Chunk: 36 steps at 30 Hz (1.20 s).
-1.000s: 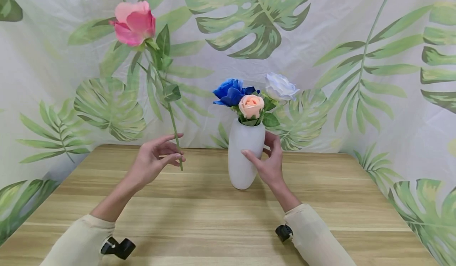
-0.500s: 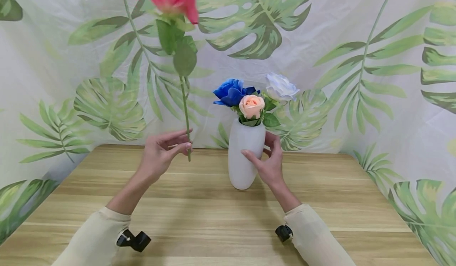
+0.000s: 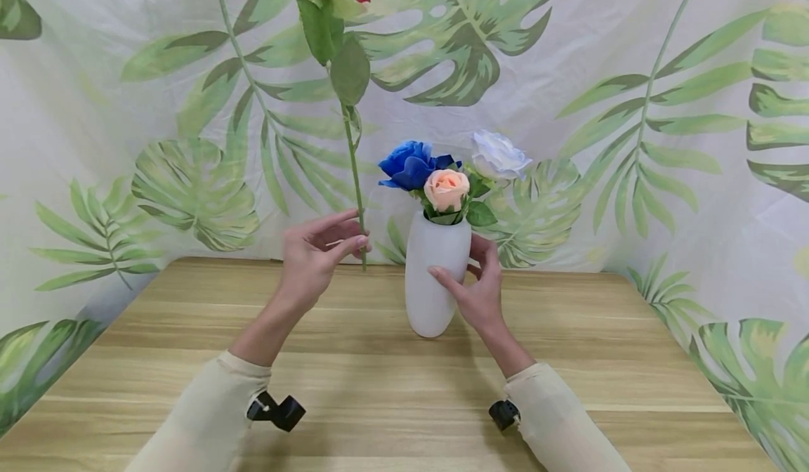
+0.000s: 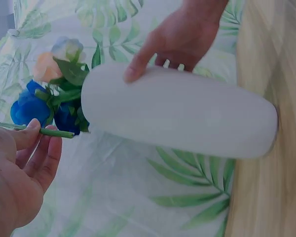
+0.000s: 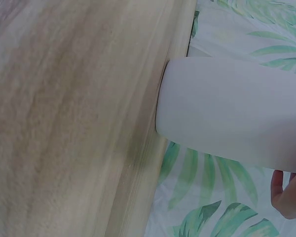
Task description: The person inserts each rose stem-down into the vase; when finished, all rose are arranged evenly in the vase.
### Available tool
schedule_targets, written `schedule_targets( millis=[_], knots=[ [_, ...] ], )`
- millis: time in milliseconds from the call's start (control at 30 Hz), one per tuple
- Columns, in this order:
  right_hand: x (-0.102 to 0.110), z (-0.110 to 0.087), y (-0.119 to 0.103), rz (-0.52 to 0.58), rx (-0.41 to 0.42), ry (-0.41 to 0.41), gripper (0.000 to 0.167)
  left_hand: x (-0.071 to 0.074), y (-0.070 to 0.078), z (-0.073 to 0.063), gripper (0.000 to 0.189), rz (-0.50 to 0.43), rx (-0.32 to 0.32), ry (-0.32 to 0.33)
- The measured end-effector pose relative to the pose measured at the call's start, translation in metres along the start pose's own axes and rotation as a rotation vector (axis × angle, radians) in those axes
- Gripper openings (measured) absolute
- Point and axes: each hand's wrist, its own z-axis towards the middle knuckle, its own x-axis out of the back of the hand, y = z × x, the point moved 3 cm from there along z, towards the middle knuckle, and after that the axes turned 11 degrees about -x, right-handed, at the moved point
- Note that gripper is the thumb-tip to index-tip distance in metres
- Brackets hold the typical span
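Note:
In the head view my left hand [image 3: 316,256] pinches the lower stem of a pink rose [image 3: 353,156] between thumb and fingers, and the rose stands nearly upright. Its bloom is partly cut off by the top of the picture. The stem's cut end [image 4: 64,134] points toward the vase mouth in the left wrist view. A white vase [image 3: 430,282] stands on the table, holding a blue rose [image 3: 407,164], a peach rose [image 3: 446,189] and a pale lilac-white rose [image 3: 499,154]. My right hand [image 3: 482,286] grips the vase from its right side, thumb in front and fingers behind.
The wooden table [image 3: 354,395] reaches back to a leaf-printed cloth [image 3: 569,50] hanging behind it. A black wrist camera [image 3: 276,410] sits on the left sleeve, another black camera [image 3: 503,414] on the right one.
My left hand has carried the pink rose to the right and upward, closer to the vase, and its stem has swung more upright. The right hand and the vase have stayed in place.

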Motion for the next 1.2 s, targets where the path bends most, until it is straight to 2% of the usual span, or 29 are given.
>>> schedule_targets(
  millis=[267, 500, 767, 967, 1200],
  knots=[
    [0.000, 0.000, 0.001, 0.011, 0.007, 0.000, 0.073, -0.024, 0.004, 0.008, 0.036, -0.021, -0.020, 0.009],
    [0.000, 0.001, 0.003, 0.007, 0.011, 0.004, 0.073, -0.042, 0.002, 0.012, 0.035, -0.081, -0.024, 0.072],
    [-0.001, 0.000, 0.000, -0.015, 0.000, 0.000, 0.072, -0.059, -0.005, 0.016, 0.035, -0.116, -0.064, 0.128],
    [-0.001, 0.000, 0.000, -0.014, 0.012, 0.007, 0.071, -0.068, -0.009, 0.020, 0.032, -0.068, -0.122, 0.134],
    [-0.001, 0.000, 0.001, -0.018, 0.013, 0.016, 0.072, -0.073, -0.011, 0.027, 0.028, -0.015, -0.178, 0.145]
  ],
)
